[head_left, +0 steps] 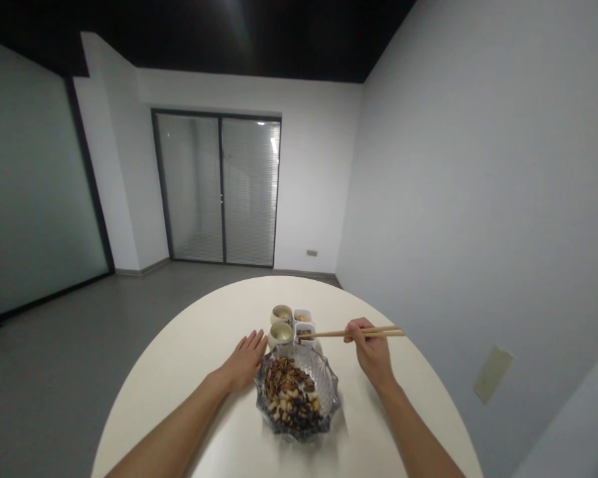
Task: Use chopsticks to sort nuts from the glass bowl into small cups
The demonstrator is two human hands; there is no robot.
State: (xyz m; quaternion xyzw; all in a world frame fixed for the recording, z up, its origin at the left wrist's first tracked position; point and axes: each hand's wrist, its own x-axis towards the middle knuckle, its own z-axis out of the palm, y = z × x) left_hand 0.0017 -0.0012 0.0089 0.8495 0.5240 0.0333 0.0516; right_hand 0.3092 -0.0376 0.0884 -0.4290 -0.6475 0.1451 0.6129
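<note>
From where I stand, the person's right hand [371,352] pinches a pair of wooden chopsticks [351,333] between thumb and fingers, holding them level above a round white table [179,411]. Their tips reach over a small square white dish [305,334], though it's too small to tell whether they grip anything. A second square dish [301,316] sits just behind it, touching it, and two cream cups [281,334] stand beside the pair. The left hand [244,362] lies open on the tabletop, palm down and fingers spread, just beside the nearer cup. Between the hands stands a faceted glass bowl [296,392], heaped with striped seeds, pale nuts and dark pieces. Well beyond the table, a glazed double door [218,189] with blinds fills the far wall
</note>
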